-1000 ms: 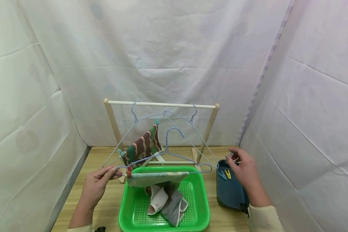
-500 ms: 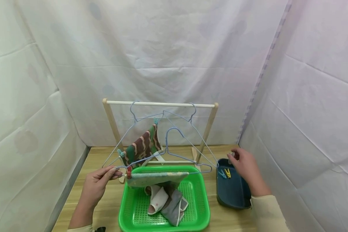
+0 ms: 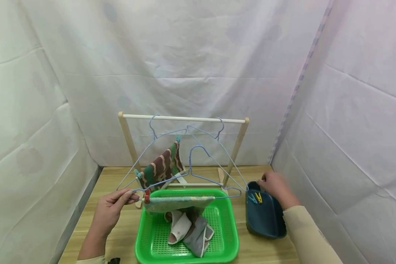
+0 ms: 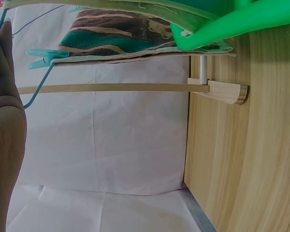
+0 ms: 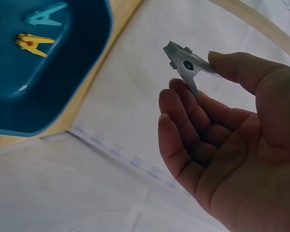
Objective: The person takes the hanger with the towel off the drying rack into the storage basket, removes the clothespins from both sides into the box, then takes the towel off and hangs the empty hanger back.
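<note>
My left hand (image 3: 110, 211) pinches the left end of a blue wire hanger (image 3: 201, 178), held over the green basket. A pale patterned cloth (image 3: 181, 203) hangs over its bottom bar, with a red clip (image 3: 147, 196) at the cloth's left end. In the right wrist view, my right hand (image 5: 232, 130) pinches a grey clip (image 5: 186, 64) between thumb and fingers; the head view places that hand at the far right edge of the dark blue bin (image 3: 264, 220). Inside the bin lie a yellow clip (image 3: 259, 198) and a light blue clip (image 3: 252, 198).
Behind stands a rack with a white rail (image 3: 184, 118) and two more hangers. From the left one a camouflage cloth (image 3: 163, 167) hangs by teal clips. Below the held hanger, the green basket (image 3: 235, 238) holds a grey cloth (image 3: 198, 234) and a white one (image 3: 180, 229).
My right hand has turned and shifted slightly at the bin, so the clip is mostly hidden in the head view. My left hand and the held hanger look unmoved.
</note>
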`<state>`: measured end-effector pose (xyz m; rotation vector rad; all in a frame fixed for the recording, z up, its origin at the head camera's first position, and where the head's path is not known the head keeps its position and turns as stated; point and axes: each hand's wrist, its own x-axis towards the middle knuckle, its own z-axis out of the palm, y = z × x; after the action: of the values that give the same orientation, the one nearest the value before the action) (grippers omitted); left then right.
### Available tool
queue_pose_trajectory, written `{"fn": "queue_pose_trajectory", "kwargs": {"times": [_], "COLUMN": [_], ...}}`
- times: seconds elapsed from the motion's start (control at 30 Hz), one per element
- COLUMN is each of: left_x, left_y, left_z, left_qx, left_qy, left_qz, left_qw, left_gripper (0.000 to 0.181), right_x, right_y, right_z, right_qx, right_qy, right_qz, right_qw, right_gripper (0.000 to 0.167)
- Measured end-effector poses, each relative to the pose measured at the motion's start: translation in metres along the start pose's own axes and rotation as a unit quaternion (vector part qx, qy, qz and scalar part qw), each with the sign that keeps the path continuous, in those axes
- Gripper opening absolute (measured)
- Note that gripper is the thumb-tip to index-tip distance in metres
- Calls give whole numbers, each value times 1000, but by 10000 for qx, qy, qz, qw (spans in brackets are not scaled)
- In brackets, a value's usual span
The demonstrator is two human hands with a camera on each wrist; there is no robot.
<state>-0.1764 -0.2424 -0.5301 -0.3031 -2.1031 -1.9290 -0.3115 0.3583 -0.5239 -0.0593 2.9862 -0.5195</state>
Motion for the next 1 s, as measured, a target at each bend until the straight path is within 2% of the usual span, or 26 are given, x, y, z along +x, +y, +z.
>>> {"fn": "queue_pose_trajectory", "kwargs": {"times": [0.13,0.3,0.6,0.77,1.0], "left_x": [0,0,0,0,-1], "left_y": [0,0,-1,-2,-3], "left_z": [0,0,2,1,0], "left_qx": [7,5,-3,-43,-5], "left_qy": [-4,-27,-59,-66,-75], "left_qz": [28,70,109,88,101], "left_qw": [10000,10000,9999,9999,9999], "left_gripper": [24,23,24,24,23], "right_x": [12,24,33,33,36], "right_y": [8,16,22,28,39], "right_z": [10,25,39,46,60], "right_qx": [-134,-300,-677,-744,-688], "right_qy": [-250,-408,-726,-792,-932], "right_qz": [75,205,553,617,1017], "right_qw": [9996,9985,9935,9922,9880], "right_gripper": [27,39,19,21,18]}}
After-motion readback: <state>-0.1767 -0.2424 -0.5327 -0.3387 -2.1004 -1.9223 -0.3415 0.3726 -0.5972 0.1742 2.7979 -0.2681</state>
